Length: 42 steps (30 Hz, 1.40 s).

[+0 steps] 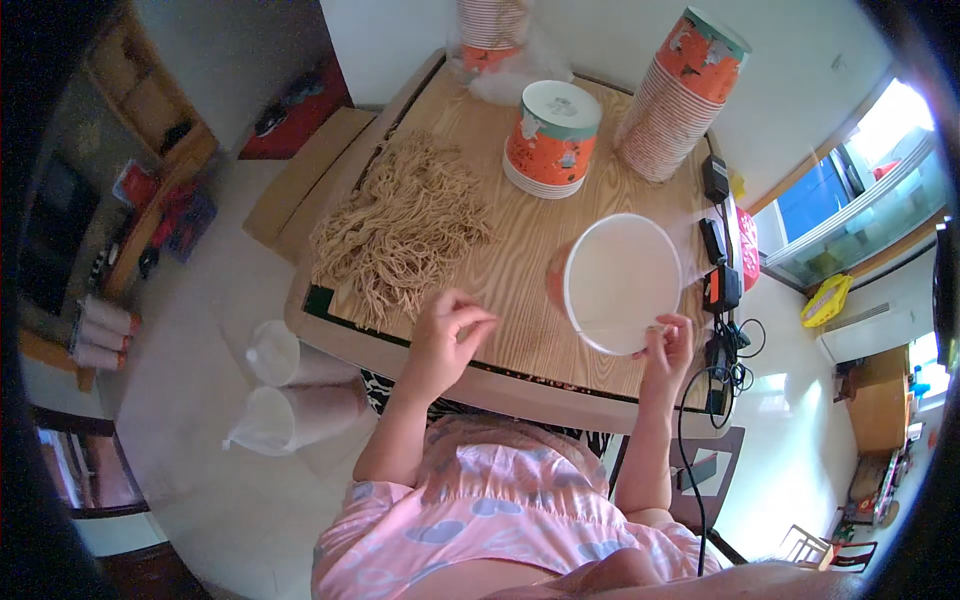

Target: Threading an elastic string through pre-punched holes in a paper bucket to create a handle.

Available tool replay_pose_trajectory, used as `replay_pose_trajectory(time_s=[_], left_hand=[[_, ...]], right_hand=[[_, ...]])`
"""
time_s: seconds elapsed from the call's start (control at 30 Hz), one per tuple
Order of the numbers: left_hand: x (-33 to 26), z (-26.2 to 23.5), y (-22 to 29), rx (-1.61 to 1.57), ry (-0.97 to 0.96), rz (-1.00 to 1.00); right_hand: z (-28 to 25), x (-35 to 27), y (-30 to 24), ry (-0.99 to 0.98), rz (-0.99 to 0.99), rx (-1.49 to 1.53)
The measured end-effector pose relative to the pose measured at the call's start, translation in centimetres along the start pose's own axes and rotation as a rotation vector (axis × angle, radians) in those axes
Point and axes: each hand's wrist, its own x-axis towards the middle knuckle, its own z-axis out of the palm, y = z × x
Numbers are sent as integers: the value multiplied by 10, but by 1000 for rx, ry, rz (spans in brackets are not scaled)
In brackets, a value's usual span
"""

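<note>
The paper bucket (622, 280) was tipped over the near right part of the wooden table (525, 270), its white-rimmed mouth facing the wearer. The right hand (665, 340) was clamped on the rim at its lower right. The left hand (462, 328) hung near the heap of tan strands (400, 220), apart from the bucket; its thumb and forefinger were close, but whether they met or pinched a strand could not be told. A faint line seemed to cross the mouth, too fine to identify.

Holding the bucket steady seemed the step in hand. A light pinch would likely serve best, since hard squeezing could bend the thin wall; the left hand could brace the opposite side.

Only the pale interior showed inside the bucket. Behind it stood a short upturned stack (552, 150) and a tall nested stack (670, 110), their insides hidden. Clear plastic (515, 80) surrounded another stack (490, 50) at the back.
</note>
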Motion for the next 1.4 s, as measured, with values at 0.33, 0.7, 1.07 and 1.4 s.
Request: replay_pose_trajectory(time_s=[0.33, 0.7, 1.07, 1.4], left_hand=[[6, 20, -46, -370, 92, -478], [-7, 42, 51, -334, -102, 106], [-26, 51, 69, -166, -366, 307], [-44, 60, 61, -261, -716, 390]], right_hand=[[13, -74, -12, -327, 245, 135], [-7, -73, -61, -455, 154, 10], [16, -43, -44, -599, 197, 108], [24, -34, -66, -562, 404, 697]])
